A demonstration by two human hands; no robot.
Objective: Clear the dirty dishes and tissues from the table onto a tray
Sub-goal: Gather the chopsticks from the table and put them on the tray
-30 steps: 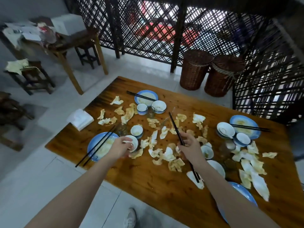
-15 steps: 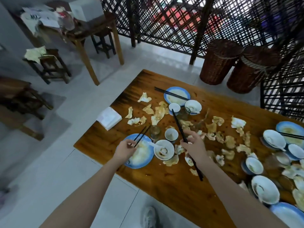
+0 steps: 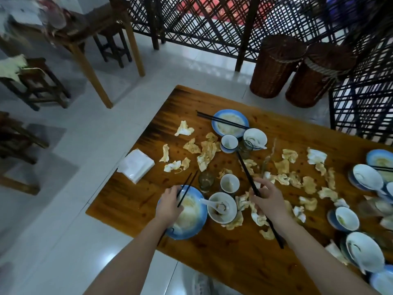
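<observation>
One view, the head camera, looking down on a wooden table.

Hard to read:
- The stacked bowls and other dishes at the right edge are blurred and cut by the frame, so their count is unclear.
- The left hand and forearm hide the lower part of the black chopsticks. Only a short dark tip shows below the wrist.
- The right hand and wrist cover some of the tissues beneath them.

Hands:
- The left hand reaches in over the near-left rim of a blue plate. Its fingers are curled round the black chopsticks, which slant up and right over the plate.
- The right hand is above the tissue litter. Thumb and fingers pinch a second chopstick pair near mid-length. That pair slants from upper left down past the wrist toward the near table edge.

Between the hands:
- A white bowl with a spoon sits just beside the plate.
- Behind it are a small cup and a glass.

Elsewhere:
- Crumpled, stained tissues lie scattered across the middle of the table.
- A far plate carries a third chopstick pair.
- A white napkin pack overhangs the left table edge.
</observation>
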